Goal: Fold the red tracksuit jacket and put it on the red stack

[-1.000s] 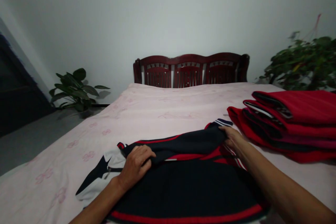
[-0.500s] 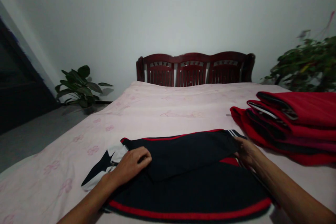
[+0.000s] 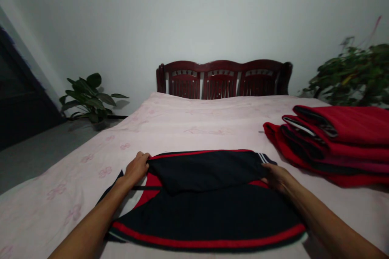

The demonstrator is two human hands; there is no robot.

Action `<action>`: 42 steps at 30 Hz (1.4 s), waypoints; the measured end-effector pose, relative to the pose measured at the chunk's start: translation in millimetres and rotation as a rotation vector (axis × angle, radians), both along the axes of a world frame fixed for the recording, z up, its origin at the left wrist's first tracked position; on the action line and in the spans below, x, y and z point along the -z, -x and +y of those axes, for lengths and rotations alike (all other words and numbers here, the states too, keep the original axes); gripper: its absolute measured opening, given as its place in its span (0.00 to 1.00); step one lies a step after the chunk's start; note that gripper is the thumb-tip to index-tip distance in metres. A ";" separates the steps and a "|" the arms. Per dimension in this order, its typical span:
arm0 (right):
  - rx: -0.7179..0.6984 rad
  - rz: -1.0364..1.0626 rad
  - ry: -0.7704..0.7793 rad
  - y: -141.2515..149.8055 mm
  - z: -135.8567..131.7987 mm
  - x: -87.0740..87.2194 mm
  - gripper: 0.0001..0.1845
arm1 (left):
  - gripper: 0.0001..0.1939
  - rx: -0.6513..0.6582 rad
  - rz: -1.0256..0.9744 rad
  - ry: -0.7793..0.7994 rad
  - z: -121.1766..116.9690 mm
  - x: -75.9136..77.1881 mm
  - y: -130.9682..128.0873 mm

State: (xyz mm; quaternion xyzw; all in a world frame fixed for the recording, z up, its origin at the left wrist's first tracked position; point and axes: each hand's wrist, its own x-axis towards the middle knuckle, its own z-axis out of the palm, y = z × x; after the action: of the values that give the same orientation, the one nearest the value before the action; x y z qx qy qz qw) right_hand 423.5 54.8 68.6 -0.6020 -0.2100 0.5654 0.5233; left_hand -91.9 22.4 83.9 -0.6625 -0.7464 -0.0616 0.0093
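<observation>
A dark navy jacket with red trim and a white part at its left end lies partly folded on the bed. One sleeve is laid across its upper side, its cuff marked with white stripes. At the far left corner of the jacket, my left hand has its fingers closed on the fabric at the red edge. My right hand pinches the sleeve by the cuff; part of its fingers is hidden by the cloth.
A pink flowered sheet covers the bed. To the right stands a stack of folded red and dark clothes. A dark wooden headboard is at the far end, with potted plants on both sides.
My left hand has moved up and left to the jacket's corner and closed on it. A red patch now shows beneath the sleeve. The right hand with the cuff has shifted slightly left.
</observation>
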 end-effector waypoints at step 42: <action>-0.617 -1.817 -0.206 36.3 -18.9 12.4 0.32 | 0.29 0.401 -0.046 -0.020 -68.5 35.8 -141.4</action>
State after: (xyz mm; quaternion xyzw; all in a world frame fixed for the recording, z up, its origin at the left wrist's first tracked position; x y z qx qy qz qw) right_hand 387.3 35.9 56.2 -0.6793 -0.7324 -0.0250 0.0396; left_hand 49.5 -46.1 48.2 -0.7963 -0.5988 -0.0846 -0.0135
